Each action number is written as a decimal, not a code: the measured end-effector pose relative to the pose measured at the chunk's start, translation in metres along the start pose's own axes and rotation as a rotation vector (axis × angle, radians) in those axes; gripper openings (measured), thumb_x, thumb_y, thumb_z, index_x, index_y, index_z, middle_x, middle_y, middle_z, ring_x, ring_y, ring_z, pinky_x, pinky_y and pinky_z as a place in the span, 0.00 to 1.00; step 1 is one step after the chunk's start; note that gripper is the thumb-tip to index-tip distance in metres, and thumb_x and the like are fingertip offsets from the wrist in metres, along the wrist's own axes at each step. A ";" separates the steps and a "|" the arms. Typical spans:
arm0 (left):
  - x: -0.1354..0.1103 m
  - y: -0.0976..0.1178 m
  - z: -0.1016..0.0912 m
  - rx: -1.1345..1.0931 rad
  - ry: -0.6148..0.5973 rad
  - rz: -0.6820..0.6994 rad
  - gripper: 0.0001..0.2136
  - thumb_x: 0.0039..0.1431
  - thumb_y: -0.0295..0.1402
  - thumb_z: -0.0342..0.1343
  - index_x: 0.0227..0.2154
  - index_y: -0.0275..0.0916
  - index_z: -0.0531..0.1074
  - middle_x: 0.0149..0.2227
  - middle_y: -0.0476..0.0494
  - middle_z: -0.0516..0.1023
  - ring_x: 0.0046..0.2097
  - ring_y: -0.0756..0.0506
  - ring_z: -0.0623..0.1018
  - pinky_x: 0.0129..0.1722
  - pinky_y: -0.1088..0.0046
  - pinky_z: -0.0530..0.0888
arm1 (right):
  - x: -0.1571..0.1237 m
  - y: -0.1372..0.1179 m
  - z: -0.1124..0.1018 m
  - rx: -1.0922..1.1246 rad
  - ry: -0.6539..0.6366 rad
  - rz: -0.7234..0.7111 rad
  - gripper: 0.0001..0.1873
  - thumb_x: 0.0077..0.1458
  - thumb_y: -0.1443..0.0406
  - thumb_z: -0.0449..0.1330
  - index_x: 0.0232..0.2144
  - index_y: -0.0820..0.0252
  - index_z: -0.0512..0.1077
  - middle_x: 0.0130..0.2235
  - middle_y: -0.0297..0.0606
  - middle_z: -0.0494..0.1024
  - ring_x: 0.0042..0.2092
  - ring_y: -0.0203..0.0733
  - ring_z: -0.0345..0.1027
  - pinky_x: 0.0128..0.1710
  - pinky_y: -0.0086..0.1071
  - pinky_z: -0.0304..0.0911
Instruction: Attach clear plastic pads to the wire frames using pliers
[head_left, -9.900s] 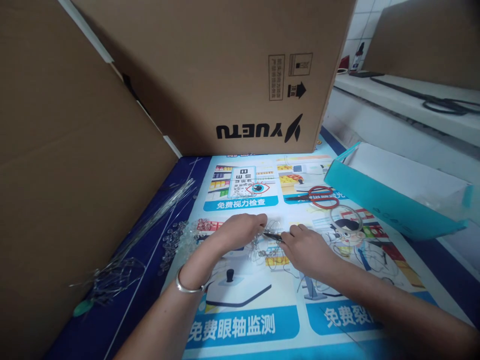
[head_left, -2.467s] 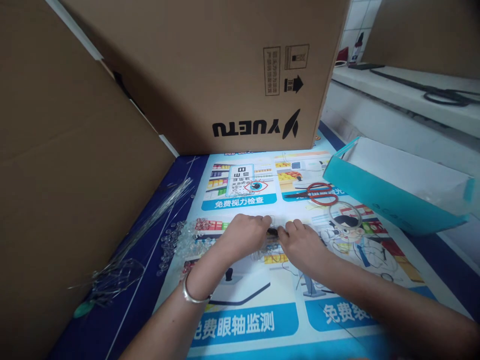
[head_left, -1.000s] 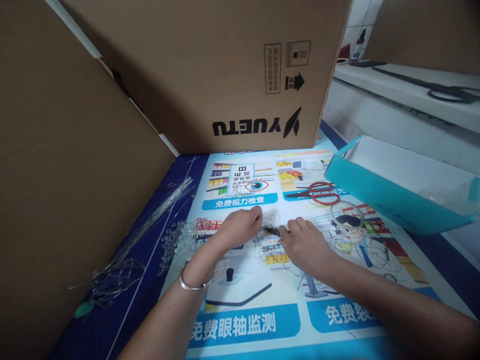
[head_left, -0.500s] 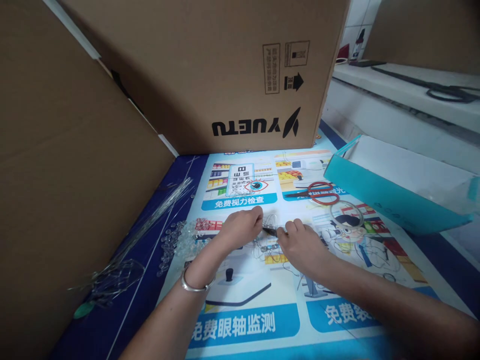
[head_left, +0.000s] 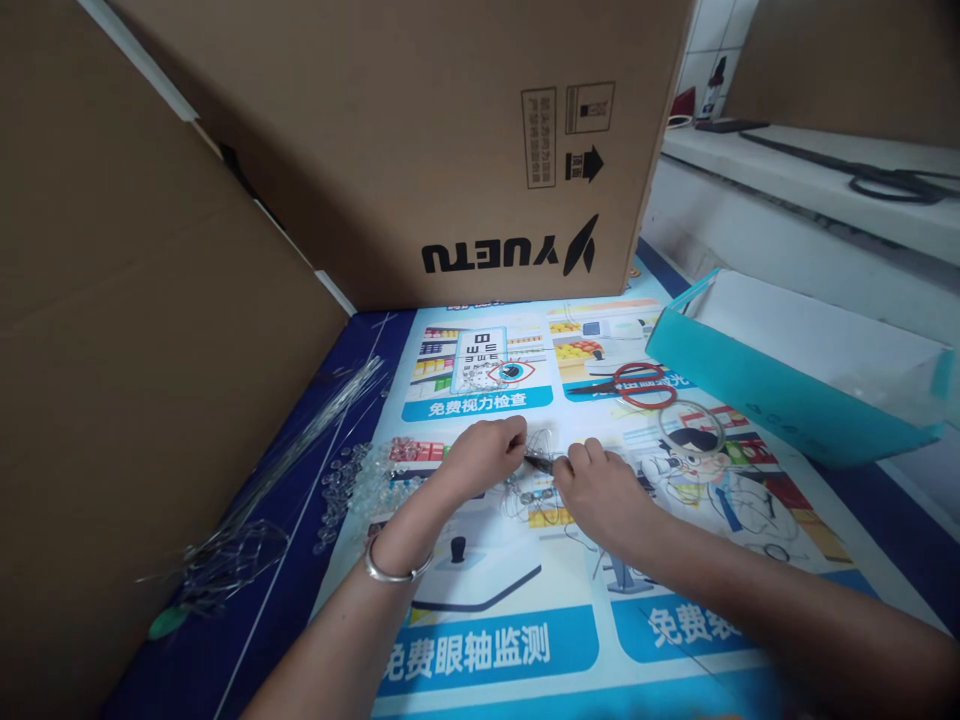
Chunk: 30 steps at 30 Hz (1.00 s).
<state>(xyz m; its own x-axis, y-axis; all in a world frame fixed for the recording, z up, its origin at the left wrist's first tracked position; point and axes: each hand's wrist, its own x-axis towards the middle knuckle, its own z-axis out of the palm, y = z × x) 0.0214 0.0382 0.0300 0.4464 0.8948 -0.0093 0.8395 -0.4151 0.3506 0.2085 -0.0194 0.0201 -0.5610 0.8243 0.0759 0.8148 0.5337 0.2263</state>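
Observation:
My left hand [head_left: 486, 458], with a silver bangle on its wrist, is closed in a pinch beside loops of thin wire [head_left: 543, 440]. My right hand [head_left: 606, 498] is wrapped round a small dark pointed tool [head_left: 539, 463], which looks like pliers; its handles are hidden in the palm. The tool's tip points left and meets the wire by my left fingertips. Below the tool lies more looped wire with a few bluish beads [head_left: 537, 495]. Clear loose beads [head_left: 360, 490] are spread left of my left hand.
Red-handled scissors [head_left: 637, 386] and a wire coil [head_left: 691, 428] lie beyond my right hand. A teal open box [head_left: 795, 390] stands at right. Long wires [head_left: 315, 430] and a wire bundle [head_left: 232, 560] lie left. Cardboard [head_left: 420, 150] walls the back and left. Black scissors [head_left: 892, 183] rest on a ledge.
Both hands keep almost the same place and grip. The whole view has shifted very slightly.

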 end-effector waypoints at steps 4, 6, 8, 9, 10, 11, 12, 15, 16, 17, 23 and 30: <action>0.001 -0.004 0.001 -0.025 0.022 0.026 0.03 0.51 0.28 0.46 0.26 0.39 0.64 0.21 0.52 0.68 0.24 0.52 0.66 0.24 0.78 0.56 | -0.001 0.000 0.002 0.000 0.003 0.004 0.08 0.53 0.72 0.48 0.36 0.63 0.64 0.34 0.45 0.65 0.38 0.48 0.57 0.29 0.35 0.54; 0.001 -0.006 0.001 -0.031 0.024 0.029 0.03 0.51 0.28 0.46 0.26 0.39 0.63 0.21 0.52 0.67 0.24 0.52 0.65 0.24 0.78 0.55 | -0.001 0.001 0.003 0.004 0.002 0.007 0.08 0.53 0.71 0.48 0.36 0.63 0.64 0.35 0.45 0.65 0.38 0.47 0.57 0.30 0.35 0.54; 0.001 -0.007 0.000 -0.037 0.025 0.030 0.03 0.50 0.27 0.46 0.25 0.39 0.63 0.21 0.52 0.67 0.23 0.52 0.65 0.24 0.78 0.55 | -0.002 0.001 0.005 0.011 0.003 0.009 0.07 0.54 0.71 0.49 0.36 0.63 0.64 0.35 0.45 0.65 0.39 0.47 0.56 0.30 0.35 0.54; 0.001 -0.007 0.000 -0.039 0.026 0.031 0.02 0.50 0.27 0.46 0.25 0.39 0.63 0.21 0.52 0.66 0.23 0.52 0.65 0.23 0.78 0.55 | -0.002 0.002 0.005 0.016 0.005 0.009 0.07 0.54 0.70 0.49 0.36 0.63 0.64 0.35 0.45 0.65 0.39 0.47 0.56 0.30 0.35 0.54; 0.001 -0.008 0.000 -0.041 0.026 0.033 0.02 0.50 0.27 0.46 0.25 0.39 0.63 0.21 0.52 0.66 0.23 0.52 0.65 0.23 0.78 0.55 | -0.002 0.002 0.006 0.020 0.007 0.009 0.07 0.54 0.70 0.49 0.36 0.63 0.64 0.35 0.45 0.65 0.39 0.47 0.56 0.30 0.35 0.54; 0.001 -0.008 0.000 -0.043 0.028 0.035 0.03 0.50 0.27 0.46 0.25 0.39 0.63 0.21 0.52 0.66 0.23 0.52 0.65 0.23 0.78 0.55 | -0.003 0.002 0.007 0.023 0.009 0.009 0.07 0.55 0.70 0.49 0.36 0.63 0.64 0.35 0.45 0.65 0.39 0.47 0.56 0.30 0.35 0.54; 0.001 -0.008 0.000 -0.044 0.029 0.036 0.03 0.50 0.27 0.46 0.25 0.39 0.63 0.21 0.52 0.66 0.23 0.52 0.65 0.23 0.78 0.55 | -0.003 0.002 0.007 0.024 0.010 0.010 0.07 0.55 0.70 0.49 0.36 0.63 0.64 0.35 0.45 0.65 0.39 0.47 0.56 0.31 0.35 0.54; 0.001 -0.007 0.000 -0.047 0.035 0.038 0.03 0.50 0.27 0.46 0.25 0.39 0.63 0.21 0.52 0.66 0.23 0.52 0.64 0.23 0.78 0.54 | -0.003 0.003 0.007 0.031 0.013 0.008 0.08 0.56 0.70 0.48 0.37 0.63 0.65 0.35 0.45 0.65 0.39 0.47 0.56 0.31 0.35 0.54; 0.002 -0.007 0.000 -0.050 0.037 0.038 0.03 0.50 0.26 0.46 0.25 0.39 0.63 0.21 0.52 0.66 0.23 0.52 0.64 0.23 0.78 0.54 | -0.003 0.003 0.007 0.034 0.013 0.006 0.08 0.56 0.69 0.48 0.37 0.63 0.65 0.35 0.45 0.65 0.39 0.47 0.56 0.31 0.35 0.54; 0.002 -0.007 0.000 -0.054 0.038 0.038 0.03 0.50 0.26 0.46 0.25 0.39 0.63 0.21 0.52 0.66 0.23 0.52 0.64 0.23 0.78 0.54 | -0.003 0.003 0.006 0.037 0.014 0.003 0.08 0.56 0.69 0.48 0.37 0.63 0.65 0.35 0.45 0.65 0.40 0.47 0.56 0.32 0.35 0.54; 0.002 -0.007 0.000 -0.090 0.031 0.051 0.03 0.50 0.27 0.46 0.25 0.39 0.64 0.21 0.52 0.67 0.24 0.52 0.65 0.24 0.78 0.56 | -0.002 0.005 0.003 0.045 0.016 0.008 0.08 0.57 0.68 0.48 0.36 0.63 0.65 0.35 0.45 0.66 0.40 0.48 0.56 0.33 0.36 0.53; 0.000 -0.003 -0.006 -0.039 -0.041 0.002 0.05 0.52 0.29 0.45 0.27 0.39 0.66 0.22 0.50 0.69 0.25 0.51 0.66 0.24 0.77 0.56 | -0.001 0.004 -0.001 0.047 -0.003 0.014 0.09 0.57 0.68 0.47 0.37 0.61 0.65 0.36 0.45 0.66 0.40 0.48 0.56 0.33 0.36 0.52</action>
<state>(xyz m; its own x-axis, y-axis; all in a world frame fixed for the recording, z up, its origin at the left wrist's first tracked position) 0.0165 0.0403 0.0344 0.4615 0.8859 -0.0467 0.8259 -0.4098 0.3871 0.2124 -0.0180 0.0224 -0.5488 0.8325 0.0758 0.8287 0.5300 0.1797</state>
